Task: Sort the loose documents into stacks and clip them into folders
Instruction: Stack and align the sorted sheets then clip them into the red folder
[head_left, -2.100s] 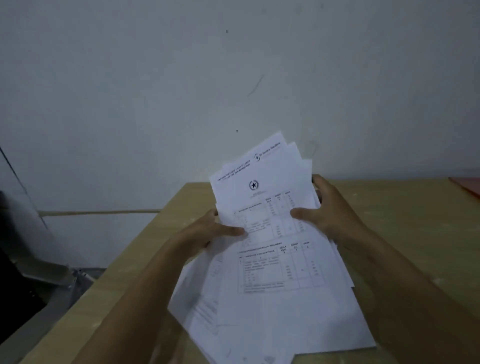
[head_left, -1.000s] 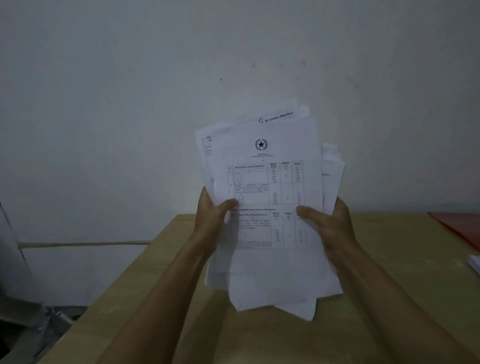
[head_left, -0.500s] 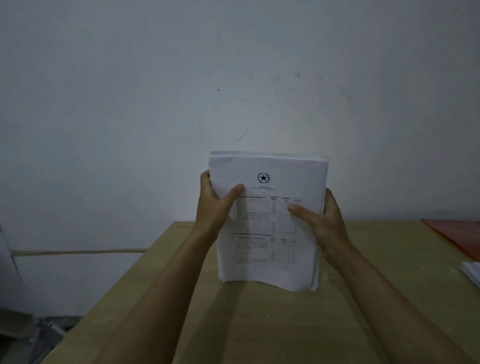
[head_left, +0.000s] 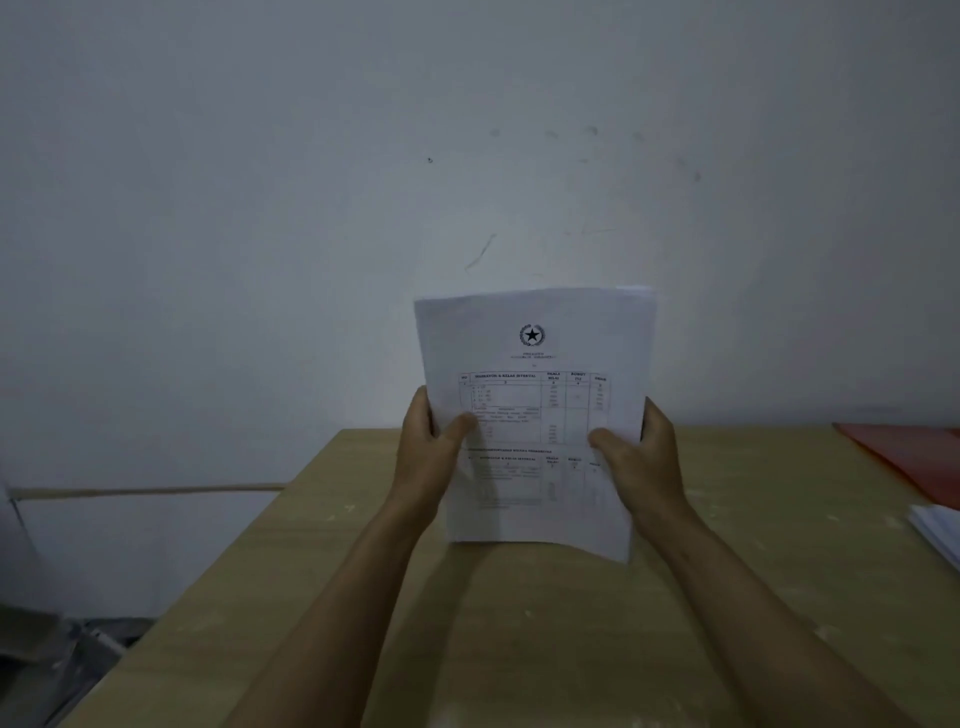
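In the head view the left hand (head_left: 431, 457) and right hand (head_left: 641, 457) each grip a side edge of the stack (head_left: 535, 415), thumbs on the front sheet, fingers hidden behind; the stack stands upright above the table (head_left: 519, 649), at about 12 o'clock from the wrists. The step looks like squaring the sheets. To do it well, I would loosen the grip slightly, let the sheets drop onto their bottom edge on the table, tap, then turn the stack and tap a long edge; a tight pinch would likely lock stray sheets in place. A few sheets at the top right corner stand a little proud, and the bottom edge curls, so more tapping seems needed. Bare table lies under and in front of the stack. The table's left edge runs from 11 o'clock down to 7 o'clock, near the left forearm. At 3 o'clock lie a red folder (head_left: 914, 457) and, nearer, white papers (head_left: 940, 535), well apart from the hands.
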